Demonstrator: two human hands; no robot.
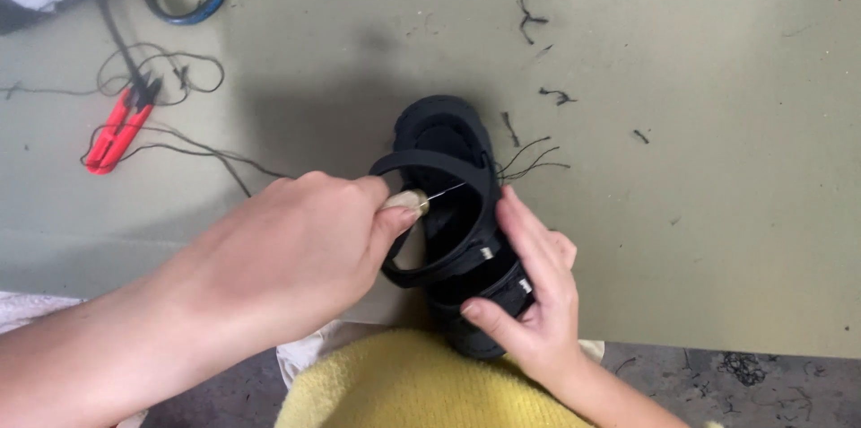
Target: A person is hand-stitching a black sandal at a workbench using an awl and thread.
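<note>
Gripping awl (421,198), left hand (296,253), sandal (453,213) overhanging table edge (717,345)

Bare forearms, two ringless hands (296,248), a fuzzy yellow garment (421,388) below

one head view, looking steeply down and close over the green table (717,213), its near edge crossing the frame's bottom.

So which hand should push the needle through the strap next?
Probably the left hand: it already grips the awl, needle tip at the strap. The right hand steadies the sandal.
</note>
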